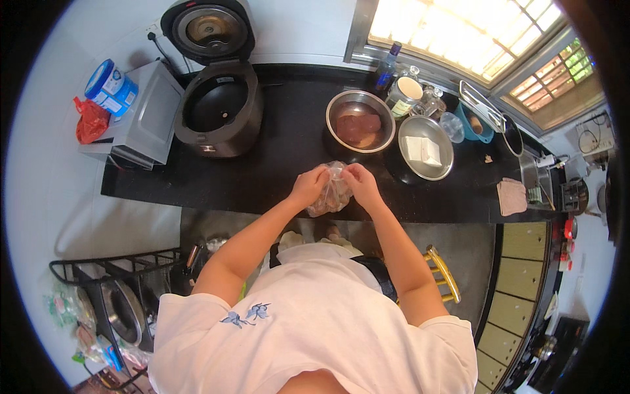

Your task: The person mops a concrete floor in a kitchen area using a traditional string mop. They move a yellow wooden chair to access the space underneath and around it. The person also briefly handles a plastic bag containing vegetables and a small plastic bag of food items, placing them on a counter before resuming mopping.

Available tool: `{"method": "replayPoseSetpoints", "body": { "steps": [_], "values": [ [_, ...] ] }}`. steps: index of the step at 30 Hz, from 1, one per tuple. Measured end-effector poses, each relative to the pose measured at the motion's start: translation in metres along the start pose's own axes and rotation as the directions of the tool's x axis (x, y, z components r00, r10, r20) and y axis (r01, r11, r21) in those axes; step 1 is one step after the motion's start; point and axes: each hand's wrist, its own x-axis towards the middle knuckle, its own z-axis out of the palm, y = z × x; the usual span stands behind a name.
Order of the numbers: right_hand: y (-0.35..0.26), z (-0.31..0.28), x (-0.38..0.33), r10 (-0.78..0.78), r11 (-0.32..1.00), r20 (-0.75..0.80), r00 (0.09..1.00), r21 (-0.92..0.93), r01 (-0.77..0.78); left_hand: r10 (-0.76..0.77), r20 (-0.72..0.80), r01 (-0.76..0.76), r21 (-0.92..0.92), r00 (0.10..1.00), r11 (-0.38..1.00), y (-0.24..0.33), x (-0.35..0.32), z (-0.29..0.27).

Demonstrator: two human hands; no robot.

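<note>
Both my hands grip the gathered top of a clear plastic bag (pixel 330 198) at the front of the black counter (pixel 289 118). My left hand (pixel 310 186) pinches its left side and my right hand (pixel 362 184) pinches the right, fingers closed. Something pale sits inside the bag, too unclear to name. Just beyond my hands stands a steel bowl (pixel 333 108) holding dark red-brown pieces (pixel 358 129), perhaps meat. To its right, another steel bowl (pixel 408 169) holds white blocks (pixel 422 151) that look like tofu.
An open rice cooker (pixel 243 138) stands at the back left beside a silver appliance (pixel 154 108) topped by a blue can (pixel 110 85). Bottles (pixel 387 64) and jars (pixel 405 95) line the window side. A folded cloth (pixel 512 197) lies near the sink (pixel 533 174). A yellow chair (pixel 443 272) is at my right.
</note>
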Motion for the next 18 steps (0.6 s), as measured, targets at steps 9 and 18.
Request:
{"method": "replayPoseSetpoints", "body": {
  "steps": [9, 18],
  "values": [
    [-0.027, -0.015, 0.023, 0.101, 0.734, 0.244, 0.964, 0.637, -0.238, 0.026, 0.122, -0.002, -0.188, 0.992, 0.982, -0.016, 0.004, 0.007],
    [-0.014, -0.032, 0.017, 0.048, 0.956, 0.256, 0.965, -0.292, 0.030, -0.117, 0.036, 0.122, -0.268, 0.993, 0.956, -0.006, 0.000, 0.005]
  ]
}}
